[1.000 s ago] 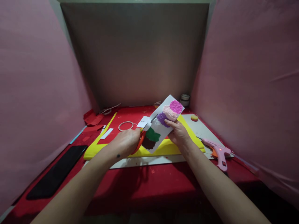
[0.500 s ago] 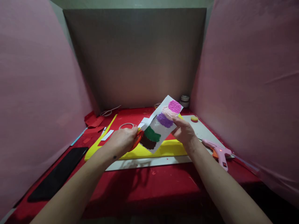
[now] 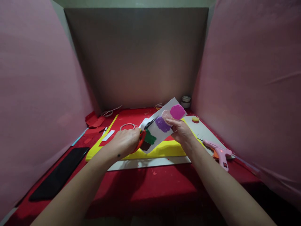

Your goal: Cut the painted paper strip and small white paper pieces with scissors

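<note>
Scissors [image 3: 142, 138], orange-handled, clasped in grip of left hand [image 3: 128, 138]; white card [image 3: 157, 131], colour-daubed, pinched in grip of right hand [image 3: 181, 129]; pink glue gun [image 3: 221, 153], farther right.

No text, label, brand, number or sign can be read (at least at this size).

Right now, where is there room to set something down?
Red cloth before the white board, bare but for tiny scraps, and the board's patch between glue gun and yellow disc. Crowded: the middle, where left hand has scissors and right hand a painted card.
</note>
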`<move>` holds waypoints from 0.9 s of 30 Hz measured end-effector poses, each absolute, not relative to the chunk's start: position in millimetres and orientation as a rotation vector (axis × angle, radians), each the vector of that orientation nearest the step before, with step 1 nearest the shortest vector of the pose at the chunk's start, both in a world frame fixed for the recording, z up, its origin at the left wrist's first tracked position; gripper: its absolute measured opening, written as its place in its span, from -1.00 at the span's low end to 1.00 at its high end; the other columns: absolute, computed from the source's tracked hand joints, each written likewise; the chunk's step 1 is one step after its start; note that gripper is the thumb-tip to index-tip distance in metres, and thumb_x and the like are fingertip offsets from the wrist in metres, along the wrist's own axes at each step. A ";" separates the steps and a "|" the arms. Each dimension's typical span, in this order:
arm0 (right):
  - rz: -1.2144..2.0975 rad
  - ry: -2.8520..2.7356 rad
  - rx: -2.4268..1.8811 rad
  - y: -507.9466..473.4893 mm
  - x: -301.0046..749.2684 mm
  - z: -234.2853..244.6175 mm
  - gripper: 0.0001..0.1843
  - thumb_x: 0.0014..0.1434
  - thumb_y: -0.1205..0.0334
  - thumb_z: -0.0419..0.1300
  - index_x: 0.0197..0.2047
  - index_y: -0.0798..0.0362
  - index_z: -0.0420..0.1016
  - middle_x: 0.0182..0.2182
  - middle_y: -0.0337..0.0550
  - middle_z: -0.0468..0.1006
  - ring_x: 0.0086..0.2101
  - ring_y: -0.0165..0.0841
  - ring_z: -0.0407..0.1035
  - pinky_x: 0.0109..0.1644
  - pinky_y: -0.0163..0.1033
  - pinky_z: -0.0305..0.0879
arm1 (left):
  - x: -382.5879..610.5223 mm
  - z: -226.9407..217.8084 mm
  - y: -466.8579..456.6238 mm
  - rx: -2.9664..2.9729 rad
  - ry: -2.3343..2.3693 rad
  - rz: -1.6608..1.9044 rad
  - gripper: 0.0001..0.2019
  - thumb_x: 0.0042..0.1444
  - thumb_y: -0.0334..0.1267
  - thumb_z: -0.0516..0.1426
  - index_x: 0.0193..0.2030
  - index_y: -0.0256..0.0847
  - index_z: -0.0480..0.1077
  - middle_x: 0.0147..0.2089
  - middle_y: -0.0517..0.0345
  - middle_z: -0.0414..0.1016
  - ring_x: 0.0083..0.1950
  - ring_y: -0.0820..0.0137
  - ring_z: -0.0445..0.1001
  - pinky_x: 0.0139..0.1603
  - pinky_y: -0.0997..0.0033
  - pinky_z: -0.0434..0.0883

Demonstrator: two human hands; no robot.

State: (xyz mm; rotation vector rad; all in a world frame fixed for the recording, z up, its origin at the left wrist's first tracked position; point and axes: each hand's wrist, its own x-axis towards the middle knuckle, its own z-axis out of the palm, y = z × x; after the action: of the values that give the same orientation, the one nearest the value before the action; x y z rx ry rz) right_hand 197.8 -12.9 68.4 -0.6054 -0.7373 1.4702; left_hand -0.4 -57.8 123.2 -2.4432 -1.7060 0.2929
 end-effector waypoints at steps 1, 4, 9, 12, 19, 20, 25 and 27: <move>1.482 -0.736 -0.605 -13.1 197.3 68.3 -0.83 -0.21 0.43 0.31 -0.44 0.11 0.56 -0.50 -0.22 0.61 -0.47 -0.39 0.44 -0.34 -0.31 0.35 | 0.9 124.6 -58.5 -2.439 -1.702 0.298 -0.73 0.11 -0.26 -0.14 -0.15 -0.27 0.27 -0.35 -0.14 0.50 -0.32 0.11 0.50 -0.42 0.28 0.29; 1.505 -0.729 -0.604 -13.4 195.9 69.5 -0.88 -0.21 0.44 0.29 -0.49 0.11 0.55 -0.54 -0.22 0.59 -0.50 -0.41 0.41 -0.36 -0.31 0.33 | 4.7 130.2 -59.7 -2.442 -1.698 0.330 -0.73 0.10 -0.32 -0.15 -0.15 -0.28 0.29 -0.30 -0.17 0.52 -0.29 0.11 0.51 -0.39 0.27 0.31; 1.499 -0.742 -0.589 -12.3 195.0 72.1 -0.90 -0.22 0.44 0.29 -0.52 0.12 0.54 -0.57 -0.23 0.57 -0.52 -0.41 0.40 -0.32 -0.29 0.32 | 7.4 133.8 -55.2 -2.410 -1.704 0.332 -0.73 0.10 -0.32 -0.13 -0.13 -0.28 0.29 -0.26 -0.21 0.52 -0.23 0.08 0.51 -0.35 0.25 0.33; 1.490 -0.721 -0.585 -11.3 194.1 72.1 -0.84 -0.23 0.45 0.30 -0.46 0.10 0.56 -0.53 -0.23 0.59 -0.49 -0.39 0.43 -0.29 -0.28 0.33 | 5.4 130.5 -50.4 -2.389 -1.670 0.282 -0.72 0.11 -0.28 -0.12 -0.09 -0.28 0.28 -0.24 -0.20 0.52 -0.22 0.07 0.51 -0.36 0.26 0.32; 1.514 -0.692 -0.560 -7.4 201.9 67.5 -0.83 -0.21 0.42 0.31 -0.44 0.09 0.55 -0.49 -0.23 0.61 -0.44 -0.39 0.46 -0.23 -0.28 0.37 | -0.2 126.9 -44.6 -2.384 -1.654 0.252 -0.68 0.18 -0.13 -0.16 -0.13 -0.21 0.32 -0.24 -0.14 0.52 -0.22 0.11 0.51 -0.40 0.34 0.29; 1.524 -0.672 -0.536 -6.1 203.8 67.1 -0.84 -0.19 0.41 0.31 -0.42 0.09 0.55 -0.46 -0.22 0.62 -0.42 -0.39 0.47 -0.22 -0.30 0.37 | -0.7 126.2 -44.3 -2.392 -1.646 0.254 -0.67 0.18 -0.12 -0.16 -0.15 -0.20 0.32 -0.25 -0.14 0.52 -0.22 0.12 0.51 -0.40 0.34 0.28; 1.560 -0.592 -0.524 -1.4 203.2 66.4 -0.85 -0.14 0.40 0.28 -0.39 0.13 0.55 -0.44 -0.19 0.63 -0.42 -0.41 0.48 -0.25 -0.35 0.38 | -0.5 122.2 -43.7 -2.450 -1.577 0.219 -0.68 0.20 -0.15 -0.19 -0.17 -0.22 0.31 -0.27 -0.12 0.52 -0.27 0.17 0.51 -0.39 0.32 0.28; 1.527 -0.570 -0.580 -1.7 198.9 66.4 -0.84 -0.16 0.45 0.27 -0.40 0.14 0.55 -0.47 -0.20 0.62 -0.46 -0.42 0.47 -0.30 -0.38 0.38 | 1.6 123.6 -45.1 -2.455 -1.581 0.247 -0.72 0.17 -0.20 -0.16 -0.18 -0.22 0.30 -0.29 -0.12 0.53 -0.29 0.17 0.51 -0.39 0.31 0.28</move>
State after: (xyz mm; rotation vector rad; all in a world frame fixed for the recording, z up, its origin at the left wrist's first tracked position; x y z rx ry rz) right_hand 198.9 -1.7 66.4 -0.5799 -0.5700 1.5266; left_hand 1.6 -45.1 123.6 -2.4548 -1.5805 0.2467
